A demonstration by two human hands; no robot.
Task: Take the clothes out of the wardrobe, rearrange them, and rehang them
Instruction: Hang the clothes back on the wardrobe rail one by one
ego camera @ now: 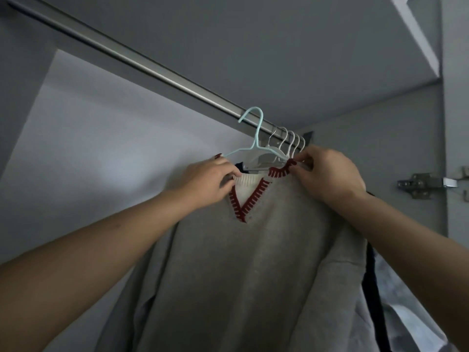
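Both hands up at the collar: left hand [210, 180] pinching the grey V-neck sweater [253, 262] at ten o'clock, right hand [327, 175] at two. It hangs from the mint hanger [76, 146], whose hook looks clear of the rail [142, 64]. Soft, floppy knit, probably light; grip the shoulders.

- The rail [142, 63] runs from upper left down to the right, under the wardrobe ceiling.
- A hanger [76, 141] carries the sweater [228, 262], its hook just before the rail.
- More hangers [286, 141] hang on the rail, right of and behind it.
- The left hand [208, 181] grips the sweater's left shoulder, the right hand [330, 174] pinches its collar on the right.
- A hinge [418, 185] sits on the right wall.
- Other clothes [396, 288] hang right of the sweater.
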